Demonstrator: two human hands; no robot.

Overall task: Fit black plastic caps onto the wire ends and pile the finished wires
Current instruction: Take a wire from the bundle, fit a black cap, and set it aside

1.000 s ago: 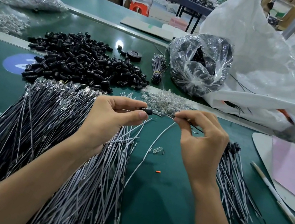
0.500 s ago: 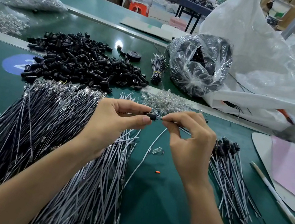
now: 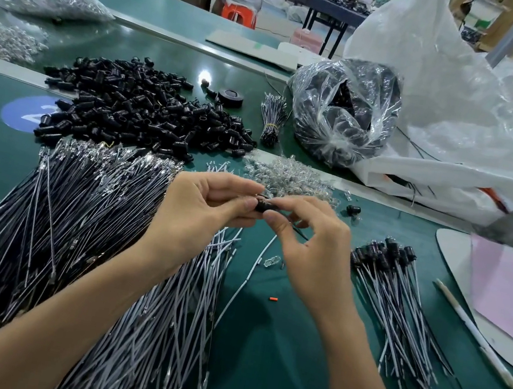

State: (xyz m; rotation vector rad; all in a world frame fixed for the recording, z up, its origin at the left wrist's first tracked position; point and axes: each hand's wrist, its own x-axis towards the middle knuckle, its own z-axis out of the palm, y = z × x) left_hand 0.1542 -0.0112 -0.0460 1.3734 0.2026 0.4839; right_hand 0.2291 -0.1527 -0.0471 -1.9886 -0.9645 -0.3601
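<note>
Hands together at the centre of the bench. The left hand [image 3: 200, 215] pinches a black plastic cap [image 3: 261, 204] between thumb and forefinger. The right hand [image 3: 310, 248] pinches the wire end right up against that cap, fingertips touching it. The wire [image 3: 246, 281] drops from the right hand toward six o'clock and trails onto the green table [image 3: 282, 387].

At four o'clock from the hands lies the finished pile [image 3: 400, 305], its black capped heads bunched at the twelve o'clock end. At eight o'clock, running under the left forearm, is a big heap of uncapped wires [image 3: 70, 230]. At eleven o'clock is the mound of loose black caps [image 3: 139, 112]. At twelve, just past the fingers, is a scatter of clear bulbs [image 3: 289, 176]. One stray cap [image 3: 353, 209] sits at two o'clock. Farther out at one o'clock is a clear bag [image 3: 341, 113] of black parts. A white pen [image 3: 477, 336] lies at four o'clock, beyond the finished pile.
</note>
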